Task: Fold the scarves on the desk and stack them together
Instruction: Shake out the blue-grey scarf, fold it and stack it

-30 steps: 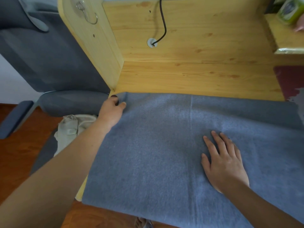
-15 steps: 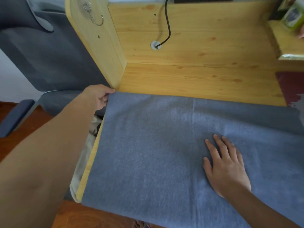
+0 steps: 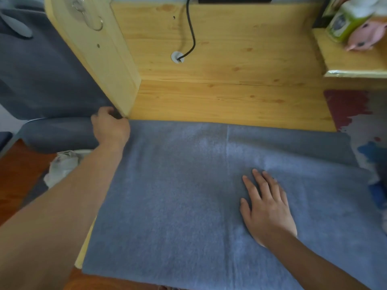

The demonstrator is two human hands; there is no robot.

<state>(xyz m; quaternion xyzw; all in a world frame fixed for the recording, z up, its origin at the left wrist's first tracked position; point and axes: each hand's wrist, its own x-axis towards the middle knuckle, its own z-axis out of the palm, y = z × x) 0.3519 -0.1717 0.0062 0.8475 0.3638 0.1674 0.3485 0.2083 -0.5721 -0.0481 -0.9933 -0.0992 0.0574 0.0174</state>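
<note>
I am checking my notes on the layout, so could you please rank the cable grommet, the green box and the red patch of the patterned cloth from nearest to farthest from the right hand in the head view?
From the right hand, flat on the grey scarf:
1. Red patch of the patterned cloth, ahead and to the right.
2. Cable grommet, on the desk's back panel, ahead and to the left.
3. Green box, on the raised shelf, far right corner.
</note>
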